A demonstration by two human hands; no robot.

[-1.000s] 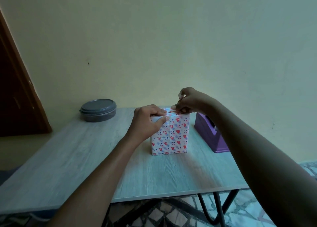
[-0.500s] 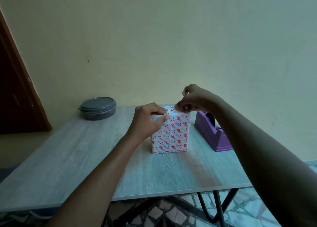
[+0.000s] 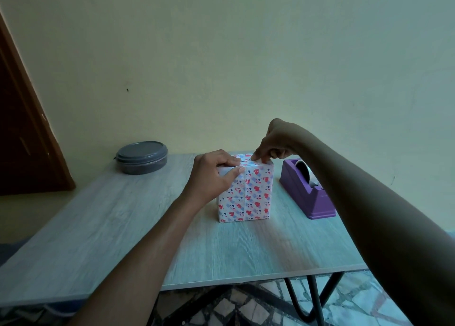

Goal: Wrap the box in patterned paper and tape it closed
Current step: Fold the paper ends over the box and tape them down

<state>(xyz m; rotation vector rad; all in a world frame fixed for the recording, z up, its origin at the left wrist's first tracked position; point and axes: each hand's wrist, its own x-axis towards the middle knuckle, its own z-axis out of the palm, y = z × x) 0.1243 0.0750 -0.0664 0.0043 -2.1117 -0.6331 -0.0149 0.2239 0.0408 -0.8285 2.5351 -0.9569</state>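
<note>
In the head view, a small upright box wrapped in white paper with red and blue hearts (image 3: 246,193) stands in the middle of the frame on a pale grey surface with wood grain (image 3: 103,227). The paper looks smooth, with one straight vertical fold running down the front face.

The left hand (image 3: 214,175) holds the upper left corner of the box: the fingers lie over the top edge and the thumb presses on the front face, so this grip is closed on the box. The right hand (image 3: 275,141) comes from the right of the frame, and its fingertips (image 3: 257,157) are pinched together and touch the top of the box at the seam. Whether a piece of tape is between them, I cannot tell.

Just right of the box sits a purple plastic tape dispenser (image 3: 307,190) with a roll inside. At the far left edge of the surface rests a round, flat grey plastic container with a lid (image 3: 141,157).
</note>
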